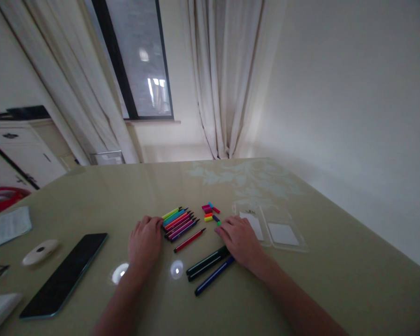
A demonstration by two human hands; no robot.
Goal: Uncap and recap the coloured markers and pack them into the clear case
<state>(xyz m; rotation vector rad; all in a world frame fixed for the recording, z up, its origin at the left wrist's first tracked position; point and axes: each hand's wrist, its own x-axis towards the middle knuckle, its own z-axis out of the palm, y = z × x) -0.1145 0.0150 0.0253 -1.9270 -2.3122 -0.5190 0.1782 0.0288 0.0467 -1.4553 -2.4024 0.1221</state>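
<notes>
A row of slim colored felt-tip pens [178, 224] lies side by side, their dark tips pointing to the far right. My left hand [145, 239] rests at the row's left end, fingers bent and fingertips touching the pens. Just in front lies a single red felt-tip pen [189, 241], apart from the row. Several small colored pen caps [208, 212] are scattered right of the pens. My right hand [241, 238] lies low over the table, fingers loosely stretched, with fingertips at a green cap [218, 224]. Under its wrist side extend dark thick markers [207, 263] and a blue marker [213, 276].
A clear plastic case [287, 228] lies opened with white cards inside, right of my right hand. At left are a black tablet or phone [65, 277], a white oval object [40, 252] and papers [9, 227]. A wall [353, 116] borders the table's right side.
</notes>
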